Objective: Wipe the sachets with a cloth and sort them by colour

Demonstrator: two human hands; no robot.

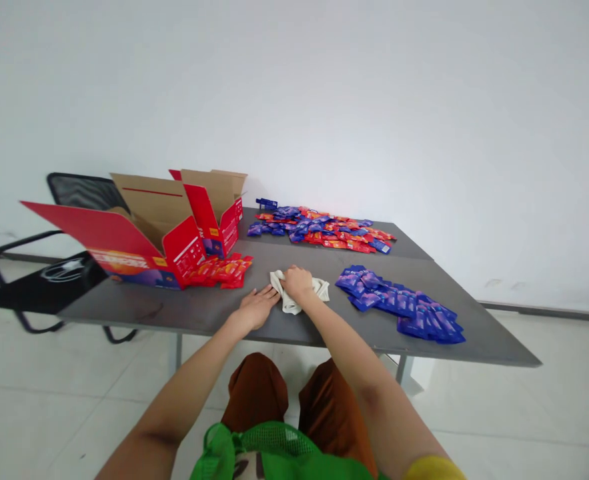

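Head view: a crumpled off-white cloth (290, 305) of soft, limp fabric lies on a dark grey flat-topped table (284, 257), near the middle of its front edge. It is bunched into uneven folds under the right hand (297, 283), with one rumpled corner spreading left, a loose flap hanging toward the table's front edge and a creased end sticking out on the right. It looks plain, with no print on the parts that show. The right hand is clasped over the cloth, fingers bent into it and pressing down on the table. The left hand (260, 307) holds nothing; it lies flat on the table with fingers stretched toward the cloth, and whether their tips touch it, I cannot tell.

Toward the table's left end stand open red printed cardboard boxes with brown insides (124, 235), with a small heap of shiny orange-red packets (221, 270) beside them. Glossy blue-purple packets (399, 301) overlap in a row on the table's right part, and a mixed pile of red and blue packets (324, 228) covers its far side.
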